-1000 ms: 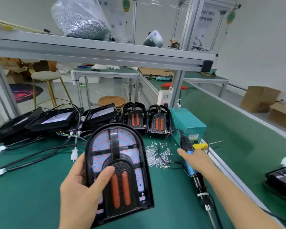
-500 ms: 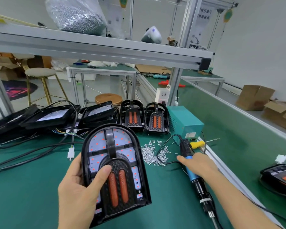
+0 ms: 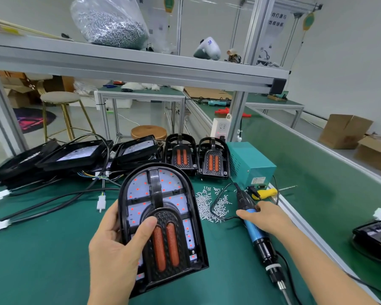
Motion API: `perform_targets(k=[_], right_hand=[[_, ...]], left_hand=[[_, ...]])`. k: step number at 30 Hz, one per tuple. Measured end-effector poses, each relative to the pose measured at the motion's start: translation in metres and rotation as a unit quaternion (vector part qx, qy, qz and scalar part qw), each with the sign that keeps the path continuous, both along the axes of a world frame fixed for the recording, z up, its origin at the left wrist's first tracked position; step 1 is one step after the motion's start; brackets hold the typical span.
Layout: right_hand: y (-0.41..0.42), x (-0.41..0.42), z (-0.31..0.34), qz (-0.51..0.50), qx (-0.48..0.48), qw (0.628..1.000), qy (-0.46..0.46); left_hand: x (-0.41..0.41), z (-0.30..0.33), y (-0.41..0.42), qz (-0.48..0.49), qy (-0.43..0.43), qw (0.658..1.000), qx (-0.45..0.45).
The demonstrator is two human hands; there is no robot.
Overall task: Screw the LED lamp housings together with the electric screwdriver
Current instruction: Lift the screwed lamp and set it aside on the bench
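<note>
My left hand [image 3: 114, 249] grips an arch-shaped black LED lamp housing [image 3: 163, 216] by its left edge, thumb pressed on its front, holding it tilted above the green mat. It shows a white LED board with red dots and two orange strips. My right hand [image 3: 266, 219] lies over the blue handle of the electric screwdriver [image 3: 260, 238], which rests on the mat with its bit pointing toward me. A pile of small silver screws [image 3: 209, 203] lies between housing and screwdriver.
Two more arch housings [image 3: 196, 155] stand at the back beside a teal power box [image 3: 251, 164]. Black rectangular lamp frames with cables [image 3: 75, 157] fill the back left. Another lamp [image 3: 376, 238] sits at the right. An aluminium shelf [image 3: 141, 67] with a bag of screws spans overhead.
The held housing has come slightly closer and lower. My right hand has settled further onto the screwdriver handle, which still lies on the mat.
</note>
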State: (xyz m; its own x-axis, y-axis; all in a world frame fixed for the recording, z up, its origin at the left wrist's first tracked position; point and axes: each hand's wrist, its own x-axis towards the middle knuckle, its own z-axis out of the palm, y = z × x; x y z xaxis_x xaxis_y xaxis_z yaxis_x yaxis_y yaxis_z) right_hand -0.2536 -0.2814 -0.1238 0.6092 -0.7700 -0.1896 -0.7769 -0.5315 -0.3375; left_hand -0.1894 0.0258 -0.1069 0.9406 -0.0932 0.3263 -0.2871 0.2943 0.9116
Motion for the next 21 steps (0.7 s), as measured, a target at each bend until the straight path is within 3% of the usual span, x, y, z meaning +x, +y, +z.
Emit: perform_targets(k=[5,7,8,10,12,15,21], right_hand=[[0.012,-0.006,0.010,-0.009,-0.021,0.999,0.023],[0.027,-0.007,0.020,0.010,-0.067,0.995,-0.078],[0.039,-0.006,0.028,0.036,-0.033,0.985,-0.166],[0.072,-0.005,0.048,0.145,0.172,0.929,-0.295],[0.107,-0.003,0.057,0.274,0.359,0.844,-0.287],[0.132,0.003,0.053,0.309,0.480,0.771,-0.283],[0.133,0.012,0.051,0.239,0.473,0.784,-0.324]], left_hand=[[0.001,-0.003,0.000,0.001,0.005,1.000,0.013],[0.000,-0.002,-0.002,-0.003,0.004,1.000,0.013],[0.000,-0.002,-0.004,-0.007,0.004,1.000,0.010],[-0.001,0.002,-0.010,-0.017,0.007,1.000,-0.001],[-0.001,0.006,-0.015,-0.033,0.012,0.999,-0.015],[0.005,0.006,-0.020,-0.029,0.029,0.999,-0.027],[0.013,0.008,-0.016,-0.065,0.084,0.994,-0.018]])
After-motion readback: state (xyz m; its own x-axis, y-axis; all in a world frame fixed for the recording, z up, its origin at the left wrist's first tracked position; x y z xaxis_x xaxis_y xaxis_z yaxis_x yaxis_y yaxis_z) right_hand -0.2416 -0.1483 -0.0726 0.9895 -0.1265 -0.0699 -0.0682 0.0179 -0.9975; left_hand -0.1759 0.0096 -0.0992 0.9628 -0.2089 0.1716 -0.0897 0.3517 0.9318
